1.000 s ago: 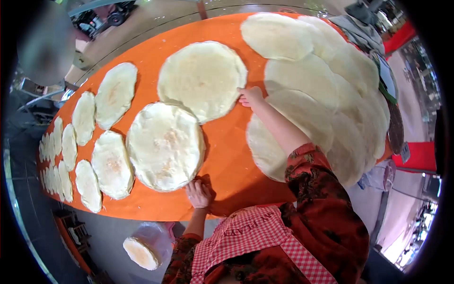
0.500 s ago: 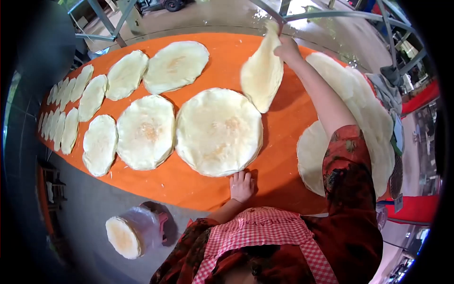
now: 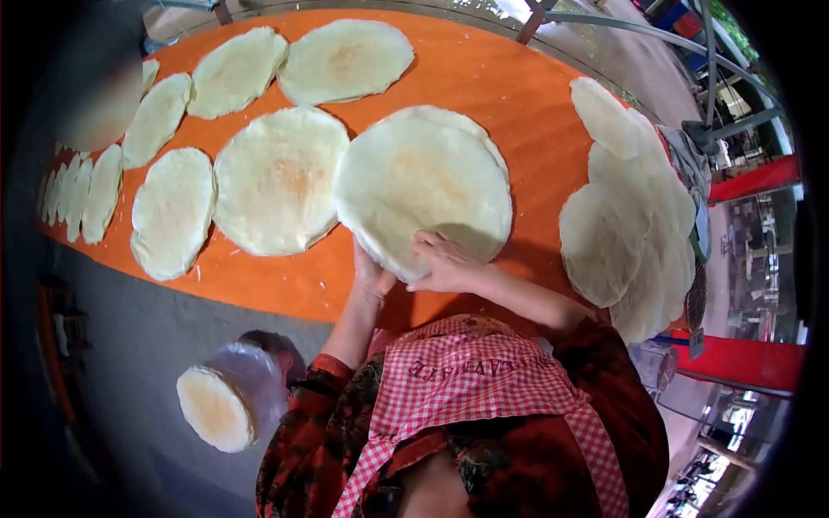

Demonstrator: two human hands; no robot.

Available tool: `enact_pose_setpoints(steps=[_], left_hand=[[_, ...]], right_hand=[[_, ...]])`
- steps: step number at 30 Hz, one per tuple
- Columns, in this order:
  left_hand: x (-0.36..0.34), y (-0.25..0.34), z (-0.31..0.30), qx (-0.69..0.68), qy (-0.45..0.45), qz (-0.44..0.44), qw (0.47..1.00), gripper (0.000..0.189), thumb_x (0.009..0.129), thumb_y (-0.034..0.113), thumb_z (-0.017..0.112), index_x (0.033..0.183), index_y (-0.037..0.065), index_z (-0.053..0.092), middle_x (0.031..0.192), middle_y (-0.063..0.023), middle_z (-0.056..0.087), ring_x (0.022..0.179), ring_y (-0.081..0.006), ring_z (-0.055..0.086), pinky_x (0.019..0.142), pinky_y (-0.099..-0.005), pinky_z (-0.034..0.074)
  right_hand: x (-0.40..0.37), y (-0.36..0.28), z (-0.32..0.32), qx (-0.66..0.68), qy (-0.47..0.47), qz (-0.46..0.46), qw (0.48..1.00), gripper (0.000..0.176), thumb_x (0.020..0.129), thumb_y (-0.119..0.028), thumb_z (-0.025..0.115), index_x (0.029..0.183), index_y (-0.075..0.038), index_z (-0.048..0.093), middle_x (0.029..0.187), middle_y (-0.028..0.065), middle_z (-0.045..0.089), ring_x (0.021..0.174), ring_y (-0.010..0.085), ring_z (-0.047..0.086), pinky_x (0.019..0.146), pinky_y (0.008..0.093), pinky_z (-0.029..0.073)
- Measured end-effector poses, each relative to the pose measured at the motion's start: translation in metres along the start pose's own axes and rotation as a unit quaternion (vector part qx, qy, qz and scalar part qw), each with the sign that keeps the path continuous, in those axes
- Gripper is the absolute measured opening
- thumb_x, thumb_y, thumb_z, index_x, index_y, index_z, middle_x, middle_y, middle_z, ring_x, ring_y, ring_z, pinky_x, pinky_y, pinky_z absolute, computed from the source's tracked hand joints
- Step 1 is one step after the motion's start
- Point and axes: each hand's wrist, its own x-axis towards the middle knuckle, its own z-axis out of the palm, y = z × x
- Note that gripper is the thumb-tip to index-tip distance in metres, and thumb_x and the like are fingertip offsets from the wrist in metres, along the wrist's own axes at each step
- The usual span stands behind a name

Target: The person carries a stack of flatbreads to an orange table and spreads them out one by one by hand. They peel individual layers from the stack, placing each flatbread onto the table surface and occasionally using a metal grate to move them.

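Note:
A wide stack of thin round flatbreads (image 3: 423,177) lies on the orange table cover, its near rim a little raised and bent. My left hand (image 3: 373,271) grips that rim at its left side, with part of the fingers hidden beneath the bread. Close by, my right hand (image 3: 445,262) is closed on the same near edge, its fingers bent over the top face and the thumb low at the rim. Left of this stack, and touching or nearly touching it, is another flatbread stack (image 3: 281,181).
More flatbread stacks (image 3: 345,60) run in two rows leftward along the orange table cover (image 3: 509,78). Overlapping pale sheets (image 3: 643,216) lie at the right end. On the floor, a round flatbread stack (image 3: 216,408) tops a plastic-wrapped stool or bin. Metal poles (image 3: 604,17) stand beyond the table.
The flatbread that dangled from my right hand at the far side now lies on the nearest stack. Both hands have come to its near rim; the view has shifted.

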Motion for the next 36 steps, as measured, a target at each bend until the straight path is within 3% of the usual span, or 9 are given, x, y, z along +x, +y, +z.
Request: enact_pose_setpoints(steps=[5, 10, 15, 22, 27, 29, 31, 34, 36], left_hand=[[-0.002, -0.008, 0.002, 0.049, 0.047, -0.003, 0.998, 0.062, 0.093, 0.055, 0.036, 0.134, 0.009, 0.04, 0.133, -0.0109, 0.046, 0.121, -0.0281, 0.046, 0.103, -0.0422, 0.038], [-0.006, -0.01, 0.005, 0.078, 0.062, -0.02, 0.995, 0.065, 0.092, 0.058, 0.034, 0.134, 0.008, 0.039, 0.132, -0.0119, 0.047, 0.12, -0.0282, 0.046, 0.101, -0.0431, 0.039], [-0.015, -0.008, 0.013, -0.011, 0.031, -0.006, 0.999, 0.075, 0.089, 0.065, 0.033, 0.137, 0.008, 0.036, 0.134, -0.0135, 0.045, 0.122, -0.0294, 0.045, 0.101, -0.0454, 0.038], [-0.02, -0.008, 0.0, 0.228, 0.157, -0.013, 0.961, 0.042, 0.08, 0.001, 0.055, 0.121, 0.002, 0.046, 0.11, -0.0104, 0.057, 0.098, -0.0232, 0.058, 0.079, -0.0361, 0.05], [-0.02, -0.016, 0.008, 0.273, 0.177, 0.061, 0.944, 0.041, 0.081, 0.003, 0.056, 0.121, 0.002, 0.045, 0.103, -0.0095, 0.059, 0.085, -0.0199, 0.06, 0.066, -0.0326, 0.051], [-0.021, -0.019, 0.011, 0.266, 0.175, 0.066, 0.946, 0.045, 0.082, 0.003, 0.057, 0.124, 0.002, 0.044, 0.107, -0.0105, 0.059, 0.094, -0.0229, 0.061, 0.074, -0.0349, 0.052], [-0.013, -0.021, -0.015, 0.282, 0.142, 0.089, 0.945, 0.047, 0.081, 0.0, 0.057, 0.126, 0.001, 0.043, 0.114, -0.0116, 0.056, 0.099, -0.0231, 0.059, 0.079, -0.0357, 0.052], [-0.013, -0.017, -0.02, 0.277, 0.173, 0.083, 0.942, 0.051, 0.081, -0.004, 0.055, 0.13, 0.0, 0.04, 0.12, -0.0126, 0.053, 0.106, -0.0254, 0.056, 0.087, -0.0373, 0.05], [-0.014, -0.008, -0.023, 0.293, 0.183, 0.079, 0.935, 0.052, 0.081, -0.004, 0.054, 0.13, -0.001, 0.039, 0.122, -0.0132, 0.053, 0.108, -0.0263, 0.055, 0.09, -0.0385, 0.049]], right_hand=[[0.021, -0.005, 0.012, 0.1, 0.075, 0.044, 0.991, 0.044, 0.079, -0.037, 0.066, 0.102, -0.002, 0.054, 0.11, 0.0132, 0.051, 0.112, 0.033, 0.047, 0.09, 0.0414, 0.042], [0.029, -0.002, 0.012, 0.232, 0.113, 0.066, 0.964, 0.026, 0.084, -0.025, 0.059, 0.088, 0.001, 0.059, 0.082, 0.0185, 0.062, 0.072, 0.0329, 0.06, 0.071, 0.0394, 0.048], [0.03, 0.01, 0.011, 0.26, 0.096, 0.103, 0.955, 0.024, 0.087, -0.019, 0.054, 0.081, 0.003, 0.056, 0.075, 0.0206, 0.059, 0.067, 0.0335, 0.059, 0.063, 0.0399, 0.045], [0.029, 0.016, 0.011, 0.264, 0.109, 0.112, 0.952, 0.019, 0.088, -0.013, 0.051, 0.079, 0.003, 0.056, 0.068, 0.0205, 0.057, 0.061, 0.0289, 0.058, 0.06, 0.0408, 0.044], [0.027, -0.005, 0.013, 0.239, 0.058, 0.172, 0.954, 0.029, 0.086, -0.026, 0.054, 0.075, 0.0, 0.06, 0.068, 0.0172, 0.06, 0.067, 0.0299, 0.061, 0.063, 0.0419, 0.048], [0.017, -0.008, 0.031, 0.041, 0.223, 0.013, 0.974, 0.027, 0.085, -0.025, 0.056, 0.079, 0.0, 0.06, 0.071, 0.0188, 0.061, 0.069, 0.0328, 0.061, 0.066, 0.0442, 0.048], [0.019, 0.009, 0.038, 0.068, 0.186, 0.013, 0.98, 0.021, 0.083, -0.02, 0.055, 0.077, -0.001, 0.061, 0.068, 0.0202, 0.06, 0.071, 0.037, 0.061, 0.069, 0.0497, 0.047], [0.03, 0.033, -0.024, 0.141, 0.15, 0.176, 0.963, 0.017, 0.079, -0.012, 0.053, 0.067, -0.001, 0.058, 0.069, 0.0218, 0.059, 0.067, 0.035, 0.059, 0.065, 0.0478, 0.045], [0.032, 0.097, -0.087, 0.188, 0.253, 0.219, 0.923, 0.016, 0.078, -0.009, 0.051, 0.063, -0.003, 0.054, 0.06, 0.0101, 0.056, 0.059, 0.0185, 0.052, 0.057, 0.0401, 0.043]])
